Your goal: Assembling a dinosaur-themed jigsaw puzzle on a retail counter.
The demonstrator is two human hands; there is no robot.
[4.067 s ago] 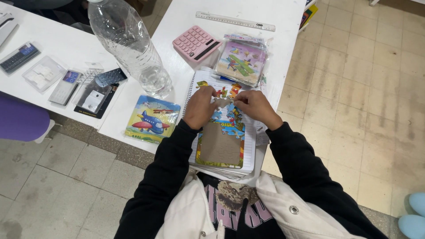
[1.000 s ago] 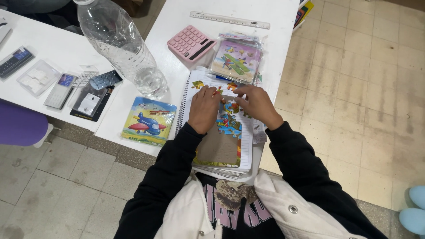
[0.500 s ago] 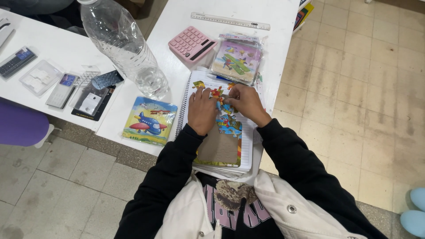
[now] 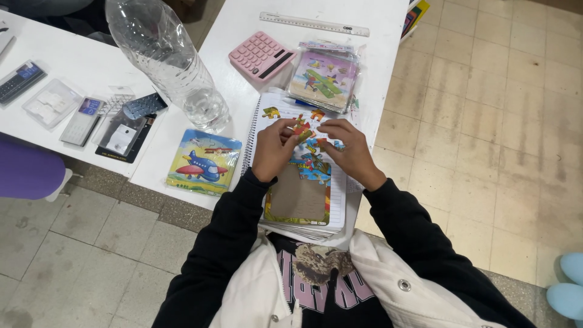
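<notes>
Here, at the far left of the white table [image 4: 200,152], a dark calculator [image 4: 19,81] lies beside a clear plastic case [image 4: 53,103], then a small grey device [image 4: 82,120] and a black card with a white tag [image 4: 121,138]. A big clear plastic bottle [image 4: 167,58] lies tilted across the gap between the two tabletops, its base just above a finished aeroplane puzzle [image 4: 203,161] that sits flat near the table edge. A pink calculator [image 4: 261,56] rests farther up, and a clear ruler [image 4: 314,23] lies along the far end.

In the middle, a spiral notebook [image 4: 337,206] lies open in front of the person, and on it sits a puzzle tray [image 4: 299,195] with a bare brown centre and some pieces already fitted along its upper edge. The left hand [image 4: 273,147] is curled, thumb and fingers pinched on a small orange and red puzzle piece [image 4: 301,127] held just above the upper part of the tray. Loose pieces [image 4: 271,112] lie on the notebook page beyond the fingers.

The right hand [image 4: 346,149] is bent over the tray's top right, fingertips pressed down on the fitted pieces there, close to the left hand's piece; whether it grips anything of its own I cannot tell. Above it, a stack of bagged puzzles [image 4: 325,78] with a green aeroplane picture rests touching the notebook's top edge. Right of the table is tiled floor [image 4: 486,121].
</notes>
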